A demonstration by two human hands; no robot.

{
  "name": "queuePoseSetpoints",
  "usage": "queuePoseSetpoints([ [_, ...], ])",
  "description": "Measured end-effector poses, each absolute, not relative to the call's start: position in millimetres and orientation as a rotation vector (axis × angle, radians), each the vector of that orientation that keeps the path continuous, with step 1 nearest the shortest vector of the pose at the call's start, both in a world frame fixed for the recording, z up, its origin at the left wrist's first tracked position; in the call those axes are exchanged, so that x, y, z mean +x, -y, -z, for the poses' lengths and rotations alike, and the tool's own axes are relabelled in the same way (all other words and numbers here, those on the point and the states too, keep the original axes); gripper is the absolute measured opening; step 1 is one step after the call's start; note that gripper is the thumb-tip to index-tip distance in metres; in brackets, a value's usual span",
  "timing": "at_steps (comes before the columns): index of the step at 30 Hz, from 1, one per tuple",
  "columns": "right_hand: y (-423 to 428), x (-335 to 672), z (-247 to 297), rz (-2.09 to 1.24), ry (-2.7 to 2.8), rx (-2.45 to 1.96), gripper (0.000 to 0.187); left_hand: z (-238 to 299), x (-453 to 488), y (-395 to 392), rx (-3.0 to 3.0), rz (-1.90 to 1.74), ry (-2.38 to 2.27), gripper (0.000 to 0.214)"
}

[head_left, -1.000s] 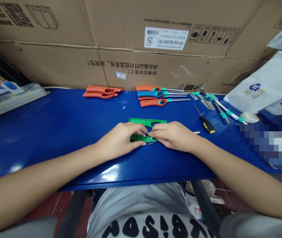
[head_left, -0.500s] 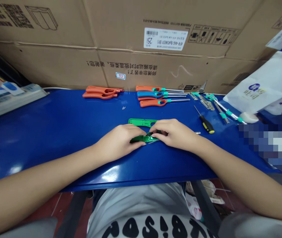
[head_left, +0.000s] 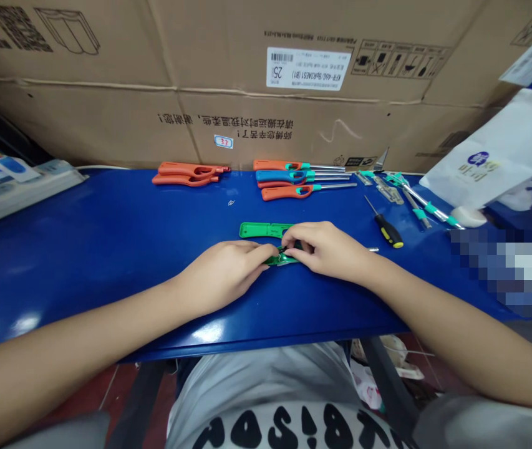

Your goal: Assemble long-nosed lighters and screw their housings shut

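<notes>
Both of my hands work at a green lighter half-shell point(head_left: 277, 259) lying near the table's middle. My left hand point(head_left: 228, 269) is closed around its left end, thumb and fingers pressed together. My right hand point(head_left: 326, 251) pinches at small dark and pale parts inside the shell; the fingers hide most of what they hold. A metal tube point(head_left: 373, 249) sticks out to the right of my right hand. Just behind lies a second green half-shell point(head_left: 259, 230), inner side up, its right end covered by my right fingers.
Orange lighter bodies point(head_left: 191, 173) and several lighters with metal tubes point(head_left: 289, 192) lie along the back. To the right are a screwdriver point(head_left: 388, 232), loose tubes with turquoise parts point(head_left: 429, 209) and a white bag point(head_left: 476, 149). A power strip point(head_left: 36, 187) sits left; a cardboard box point(head_left: 228, 62) stands behind.
My left hand has shifted slightly left and turned, its fingers closing more over the shell's end. My right hand stays pinched at nearly the same spot. The view has moved slightly.
</notes>
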State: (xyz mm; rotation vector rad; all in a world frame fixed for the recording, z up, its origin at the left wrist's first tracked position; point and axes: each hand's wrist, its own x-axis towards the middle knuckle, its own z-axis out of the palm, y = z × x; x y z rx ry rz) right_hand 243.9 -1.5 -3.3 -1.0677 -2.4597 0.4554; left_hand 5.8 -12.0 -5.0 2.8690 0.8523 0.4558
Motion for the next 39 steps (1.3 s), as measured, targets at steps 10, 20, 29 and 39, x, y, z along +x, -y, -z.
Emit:
queuePoseSetpoints([
  [10, -2, 248, 2, -0.760, 2.383, -1.094, 0.017, 12, 3, 8, 2.824, -0.503, -0.832, 0.016],
  [20, 0, 247, -3, -1.016, 2.291, -1.154, 0.027, 10, 5, 12, 2.818, -0.514, -0.804, 0.018],
  [29, -1, 248, 1, -1.076, 2.265, -1.149, 0.026, 10, 5, 13, 2.796, -0.502, -0.829, 0.018],
  [39, 4, 245, 0, -0.969, 2.319, -1.098, 0.023, 2, 7, 16, 2.778, -0.453, -0.718, 0.030],
])
